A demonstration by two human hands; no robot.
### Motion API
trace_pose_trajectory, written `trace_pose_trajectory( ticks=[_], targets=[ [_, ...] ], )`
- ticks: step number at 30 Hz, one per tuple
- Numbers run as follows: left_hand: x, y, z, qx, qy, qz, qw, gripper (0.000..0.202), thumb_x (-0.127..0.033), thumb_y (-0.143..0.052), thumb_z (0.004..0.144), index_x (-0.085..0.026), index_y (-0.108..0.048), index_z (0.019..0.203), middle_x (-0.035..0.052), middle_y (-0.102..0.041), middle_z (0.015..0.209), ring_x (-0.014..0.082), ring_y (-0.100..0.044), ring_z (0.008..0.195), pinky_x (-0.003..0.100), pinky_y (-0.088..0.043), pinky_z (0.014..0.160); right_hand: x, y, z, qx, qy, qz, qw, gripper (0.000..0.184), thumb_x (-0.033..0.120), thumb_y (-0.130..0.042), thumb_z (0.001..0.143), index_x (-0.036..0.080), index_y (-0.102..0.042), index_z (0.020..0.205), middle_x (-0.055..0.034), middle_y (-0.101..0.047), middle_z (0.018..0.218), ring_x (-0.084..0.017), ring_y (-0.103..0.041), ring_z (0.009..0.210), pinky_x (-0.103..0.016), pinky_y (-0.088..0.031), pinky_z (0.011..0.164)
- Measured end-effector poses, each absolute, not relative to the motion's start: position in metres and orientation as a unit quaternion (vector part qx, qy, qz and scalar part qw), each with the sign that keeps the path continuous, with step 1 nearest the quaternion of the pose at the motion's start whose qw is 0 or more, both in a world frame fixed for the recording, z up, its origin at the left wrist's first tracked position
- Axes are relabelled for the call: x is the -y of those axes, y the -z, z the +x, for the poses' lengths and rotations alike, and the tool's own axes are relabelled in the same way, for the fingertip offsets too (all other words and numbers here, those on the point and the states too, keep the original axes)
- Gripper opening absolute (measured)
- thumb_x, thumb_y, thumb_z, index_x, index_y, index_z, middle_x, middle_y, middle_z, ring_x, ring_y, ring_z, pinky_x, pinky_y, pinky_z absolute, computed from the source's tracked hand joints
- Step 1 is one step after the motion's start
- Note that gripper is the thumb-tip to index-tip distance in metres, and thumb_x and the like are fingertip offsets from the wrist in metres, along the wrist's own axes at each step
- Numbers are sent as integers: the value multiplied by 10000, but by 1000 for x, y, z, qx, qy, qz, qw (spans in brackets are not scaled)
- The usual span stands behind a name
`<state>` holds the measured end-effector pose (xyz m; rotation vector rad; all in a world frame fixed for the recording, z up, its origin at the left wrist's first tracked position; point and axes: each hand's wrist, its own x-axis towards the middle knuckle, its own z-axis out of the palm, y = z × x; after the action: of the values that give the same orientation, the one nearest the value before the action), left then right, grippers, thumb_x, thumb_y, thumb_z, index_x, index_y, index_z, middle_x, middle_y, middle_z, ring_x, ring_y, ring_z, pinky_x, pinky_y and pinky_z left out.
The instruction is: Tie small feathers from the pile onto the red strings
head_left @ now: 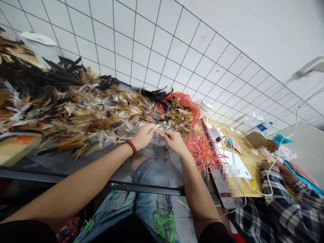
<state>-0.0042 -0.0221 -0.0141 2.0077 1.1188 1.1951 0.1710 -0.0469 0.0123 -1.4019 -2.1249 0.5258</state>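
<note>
My left hand [143, 135], with a dark red bead bracelet [131, 147] at its wrist, is closed in a pinch over the dark glossy table [118, 168]. Close against it, my right hand [175, 141] pinches too. A small pale-brown feather tuft [159, 130] shows between the fingertips of both hands; its ends are partly hidden. Just beyond lies a long heap of brown and cream feathers [101, 114]. To the right of my right hand is a tangle of pink-red string [202, 152].
A red plastic bag [186, 101] and black feathers [58, 76] lie along the wire grid [141, 44]. A phone [225, 192] rests at the right table edge. Beside it, a co-worker's plaid sleeves [280, 199] reach over a wooden table [253, 168] with white cables. A wooden board [20, 148] is at left.
</note>
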Motion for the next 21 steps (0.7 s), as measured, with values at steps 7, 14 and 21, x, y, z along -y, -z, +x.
trace_pose_trajectory(
  ticks=[7,14,21],
  targets=[
    [16,18,-8,-465,-418,751,214,237,-222,-428,848,-208,-504,623,43,-565,657,197,-508,675,299,-374,668,55,-17,167,850,-33,-474,229,215,291,-490,923,217,-688,883,-40,-676,808,-168,-587,773,-259,-398,731],
    [31,6,-3,-299,-356,836,293,227,-242,-468,846,-200,-540,634,36,-568,684,181,-510,699,293,-395,732,53,-24,173,838,-45,-423,341,254,297,-452,948,206,-681,887,-53,-645,846,-175,-570,856,-298,-413,815],
    [40,-6,-2,-256,-397,826,307,324,-360,-385,924,-190,-543,697,24,-559,692,161,-505,690,277,-394,711,47,-17,179,771,-161,-465,404,232,316,-527,883,177,-652,745,0,-620,681,-123,-532,635,-236,-411,637]
  ],
)
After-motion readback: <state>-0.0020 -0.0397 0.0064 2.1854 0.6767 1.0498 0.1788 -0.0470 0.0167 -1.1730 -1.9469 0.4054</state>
